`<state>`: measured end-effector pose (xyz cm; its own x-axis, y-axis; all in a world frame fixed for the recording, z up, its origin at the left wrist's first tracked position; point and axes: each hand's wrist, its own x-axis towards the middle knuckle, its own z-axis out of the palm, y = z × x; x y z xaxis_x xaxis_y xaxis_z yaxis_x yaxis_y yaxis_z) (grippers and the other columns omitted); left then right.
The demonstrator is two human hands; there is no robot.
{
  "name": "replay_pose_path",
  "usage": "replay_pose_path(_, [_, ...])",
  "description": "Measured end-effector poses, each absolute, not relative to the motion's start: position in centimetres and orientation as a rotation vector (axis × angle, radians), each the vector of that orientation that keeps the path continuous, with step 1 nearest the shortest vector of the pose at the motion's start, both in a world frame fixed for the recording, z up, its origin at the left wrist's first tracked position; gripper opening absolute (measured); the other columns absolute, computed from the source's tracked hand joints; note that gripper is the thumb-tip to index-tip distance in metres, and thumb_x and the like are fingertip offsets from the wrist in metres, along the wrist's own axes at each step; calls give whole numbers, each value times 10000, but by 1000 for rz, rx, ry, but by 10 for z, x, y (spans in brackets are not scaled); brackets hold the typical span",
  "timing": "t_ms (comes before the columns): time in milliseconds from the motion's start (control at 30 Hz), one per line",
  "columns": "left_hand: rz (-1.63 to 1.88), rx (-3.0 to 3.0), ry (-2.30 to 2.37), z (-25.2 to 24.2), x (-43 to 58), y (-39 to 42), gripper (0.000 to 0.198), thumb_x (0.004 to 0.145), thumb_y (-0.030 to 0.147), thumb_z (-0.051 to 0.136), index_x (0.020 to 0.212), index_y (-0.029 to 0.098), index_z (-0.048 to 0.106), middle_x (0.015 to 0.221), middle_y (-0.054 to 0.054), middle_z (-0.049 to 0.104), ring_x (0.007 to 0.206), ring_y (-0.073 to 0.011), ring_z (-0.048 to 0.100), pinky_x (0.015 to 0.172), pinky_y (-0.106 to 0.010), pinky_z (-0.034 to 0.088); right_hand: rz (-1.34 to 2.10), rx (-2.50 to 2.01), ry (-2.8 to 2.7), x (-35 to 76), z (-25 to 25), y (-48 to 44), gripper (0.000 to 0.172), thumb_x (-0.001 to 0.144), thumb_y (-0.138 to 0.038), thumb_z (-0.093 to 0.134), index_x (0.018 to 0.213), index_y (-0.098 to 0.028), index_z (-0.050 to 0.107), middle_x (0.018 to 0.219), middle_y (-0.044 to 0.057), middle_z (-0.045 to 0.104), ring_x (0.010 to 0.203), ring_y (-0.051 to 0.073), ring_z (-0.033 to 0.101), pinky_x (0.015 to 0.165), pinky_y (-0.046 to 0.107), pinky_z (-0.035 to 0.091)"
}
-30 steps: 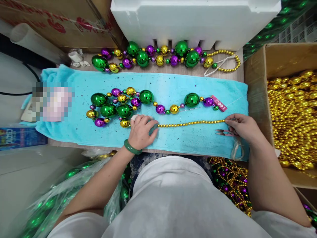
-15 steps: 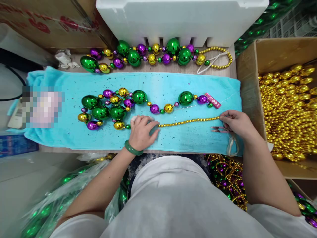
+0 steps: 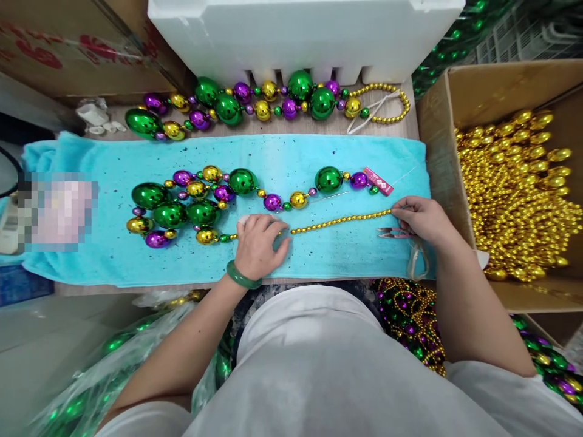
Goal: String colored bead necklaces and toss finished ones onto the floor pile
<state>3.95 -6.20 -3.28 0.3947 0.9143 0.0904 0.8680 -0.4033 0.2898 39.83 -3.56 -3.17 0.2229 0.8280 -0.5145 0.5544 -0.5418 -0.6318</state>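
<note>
A strand of small gold beads (image 3: 341,221) lies stretched across a turquoise towel (image 3: 291,152). My left hand (image 3: 260,244), with a green bangle on the wrist, is closed over the strand's left end beside a bunched necklace of big green, purple and gold balls (image 3: 195,197). My right hand (image 3: 421,220) pinches the strand's right end. Small pink snips (image 3: 392,232) lie under that hand. A pink tag (image 3: 378,181) sits at the end of the ball necklace.
A second ball necklace (image 3: 255,106) lies behind the towel, in front of a white foam block (image 3: 296,36). At the right stands a cardboard box (image 3: 460,103) of gold beads (image 3: 514,194). Bagged beads (image 3: 410,315) lie below the table edge on both sides.
The view has slid so that everything sits further left in the picture. Both hands keep their hold on the gold strand, which stays stretched between them.
</note>
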Motion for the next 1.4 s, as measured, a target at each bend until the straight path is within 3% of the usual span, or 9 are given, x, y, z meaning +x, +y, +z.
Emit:
replay_pose_path(133, [384,2464,1533,-35,57,-58,227,854,378,549,1002,253,668,981,-68,638,1015,-270,510,897,-462,303,1234,-2180,-1294,398,-31,-36,163,730,-306,630,798,-159,622,455,-40,494,369,84,408,381,207,337])
replay_pose_path(367, [340,2457,1583,-33,54,-59,157,861,275,518,894,234,666,930,-62,648,966,-260,526,865,-452,304,1240,-2177,-1294,397,-30,-36,148,739,-302,626,786,-163,612,449,-43,495,361,82,411,380,206,340])
replay_pose_path(633, [400,2472,1496,-35,75,-55,218,862,360,544,1004,242,659,956,-63,651,988,-266,521,883,-457,302,1238,-2169,-1294,397,-30,-36,149,737,-305,628,779,-162,620,453,-42,503,365,79,405,386,205,328])
replay_pose_path(867, [323,2455,1538,-34,77,-55,144,850,242,516,899,222,650,942,-67,646,978,-271,521,880,-473,303,1237,-2153,-1307,399,-33,-35,141,741,-289,612,789,-157,620,446,-42,493,378,82,420,395,200,329])
replay_pose_path(1100, [313,2499,1441,-33,89,-52,246,856,346,539,1044,221,638,979,-77,638,992,-284,514,846,-455,321,1280,-2145,-1294,398,-30,-35,113,751,-269,601,794,-166,613,457,-42,500,372,79,414,402,203,336])
replay_pose_path(1400, [259,2510,1476,-30,94,-49,154,858,265,509,900,212,647,916,-82,637,933,-282,524,782,-444,337,1238,-2156,-1351,400,-33,-36,126,765,-277,601,813,-165,636,473,-30,525,401,88,451,429,210,366])
